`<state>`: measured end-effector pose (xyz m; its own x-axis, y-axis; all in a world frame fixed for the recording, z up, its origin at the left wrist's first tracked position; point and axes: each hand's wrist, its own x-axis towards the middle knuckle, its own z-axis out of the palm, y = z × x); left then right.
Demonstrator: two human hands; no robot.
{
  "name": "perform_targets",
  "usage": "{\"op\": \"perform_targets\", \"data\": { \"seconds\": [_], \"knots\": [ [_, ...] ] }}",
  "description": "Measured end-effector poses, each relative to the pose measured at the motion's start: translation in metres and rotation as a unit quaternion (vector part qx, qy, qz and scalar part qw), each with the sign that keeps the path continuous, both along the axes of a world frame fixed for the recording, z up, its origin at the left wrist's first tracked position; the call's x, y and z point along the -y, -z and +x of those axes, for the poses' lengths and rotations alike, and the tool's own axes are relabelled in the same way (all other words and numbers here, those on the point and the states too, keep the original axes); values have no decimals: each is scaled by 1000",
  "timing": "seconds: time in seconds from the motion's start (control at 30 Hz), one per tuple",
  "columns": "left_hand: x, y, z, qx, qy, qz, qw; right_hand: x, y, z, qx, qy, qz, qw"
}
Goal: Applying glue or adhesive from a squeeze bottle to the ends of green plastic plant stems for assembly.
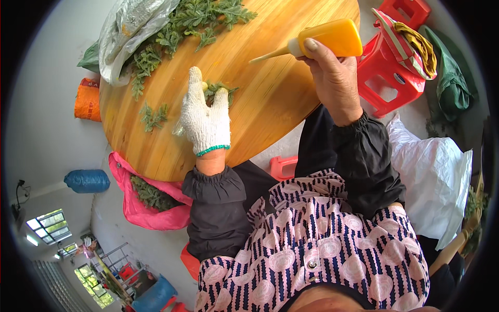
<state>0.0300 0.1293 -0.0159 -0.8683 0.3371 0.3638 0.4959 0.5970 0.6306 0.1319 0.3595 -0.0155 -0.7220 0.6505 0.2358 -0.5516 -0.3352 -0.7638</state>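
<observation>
My left hand (205, 117) wears a white knitted glove with a green cuff edge. A small green artificial-looking sprig (227, 89) is held between its thumb and fingers, just above the round wooden table (265, 109). My right hand (335, 83) is bare and wrapped round a yellow squeeze bottle (332, 37). The bottle lies tilted on its side, and its long tapered nozzle (270, 54) points left, toward the sprig, apart from it. Another loose sprig (152, 117) rests on the table left of my gloved hand.
Green sprigs (179, 31) are heaped at the far left beside a whitish plastic bag (127, 39). A pink bag (150, 210) of greenery stands below the table's left edge. Red stools (390, 78) are at the right, with a white sack (429, 177) nearer me.
</observation>
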Motion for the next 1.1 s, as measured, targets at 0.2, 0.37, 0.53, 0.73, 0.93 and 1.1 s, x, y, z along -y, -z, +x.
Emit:
{"op": "perform_targets", "data": {
  "seconds": [0.2, 0.37, 0.53, 0.73, 0.93, 1.1],
  "knots": [
    [8, -8, 9, -56, -49, -116, 990, 40, -25, -16, 27, -68, 164, 984],
    [5, -11, 6, -77, -71, -166, 981, 55, -34, -23, 45, -103, 254, 961],
    [2, -22, 12, -8, -96, -224, 970, 74, -35, -34, -16, -41, 286, 957],
    [-4, -13, 11, -18, -95, -221, 970, 71, -32, -32, 47, -37, 390, 919],
    [-3, -13, 13, -42, -97, -180, 978, 76, -38, -30, 60, -30, 400, 914],
    [0, -3, 6, -37, -51, -195, 979, 76, -36, -31, 65, -54, 384, 919]
  ]
}}
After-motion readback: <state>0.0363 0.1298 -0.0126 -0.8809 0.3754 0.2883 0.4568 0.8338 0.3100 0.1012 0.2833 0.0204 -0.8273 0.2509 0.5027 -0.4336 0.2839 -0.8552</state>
